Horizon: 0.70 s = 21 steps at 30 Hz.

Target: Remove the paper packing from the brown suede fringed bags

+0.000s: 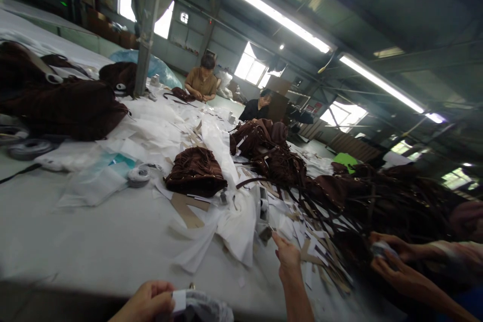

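At the bottom edge, my left hand (149, 303) is closed on a grey bundle in clear plastic wrap (209, 308). A small white piece (179, 301) sticks out by its fingertips. My right hand (289, 257) reaches forward over the table, thumb and fingers drawn together at the near end of a grey tape dispenser (261, 204). Whatever lies between those fingertips is too small to make out. Just left of the dispenser runs crumpled white wrapping paper (237, 224). Farther back sits a dark brown gathered leather bag (195, 168).
Brown bags and straps (279, 161) pile up along the right. More dark bags (68, 108) lie at left, near tape rolls (139, 175) and a metal post (149, 30). Card strips (320, 256) litter the table. A co-worker's hands (392, 261) hold a wrapped item at right; two people work beyond.
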Available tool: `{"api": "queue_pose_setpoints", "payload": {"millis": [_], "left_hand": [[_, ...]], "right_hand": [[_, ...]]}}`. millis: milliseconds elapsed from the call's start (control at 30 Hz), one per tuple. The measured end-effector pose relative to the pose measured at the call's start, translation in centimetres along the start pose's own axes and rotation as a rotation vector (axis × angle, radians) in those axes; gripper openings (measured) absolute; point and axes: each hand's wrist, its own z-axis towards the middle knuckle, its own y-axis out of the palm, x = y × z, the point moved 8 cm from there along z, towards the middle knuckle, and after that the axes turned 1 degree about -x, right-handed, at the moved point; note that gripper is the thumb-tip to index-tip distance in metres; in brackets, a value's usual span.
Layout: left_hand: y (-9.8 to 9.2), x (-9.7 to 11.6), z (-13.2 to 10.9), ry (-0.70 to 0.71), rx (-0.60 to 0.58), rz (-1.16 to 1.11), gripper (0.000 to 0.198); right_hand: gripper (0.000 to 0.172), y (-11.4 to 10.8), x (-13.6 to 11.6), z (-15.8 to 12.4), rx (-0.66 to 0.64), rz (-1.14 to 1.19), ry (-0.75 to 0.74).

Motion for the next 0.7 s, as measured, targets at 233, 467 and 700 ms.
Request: {"api": "queue_pose_setpoints", "payload": {"millis": [233,467,700], "left_hand": [[0.7,0.1,0.3,0.061,-0.025,-0.078,0.02],[1.9,1.6,-1.5,0.047,-0.005,-0.022,0.02],[3.3,4.9,-3.9,0.229,0.059,0.196,0.024]], "right_hand": [[0.028,0.4,-0.3,-1.6,0.019,-0.241,-0.048],[0.037,-0.9,-2.3,-7.8,-0.049,-0.205,-0.071],[0.046,6.2,-5.0,-25.0,-0.64,0.403,0.138]]}}
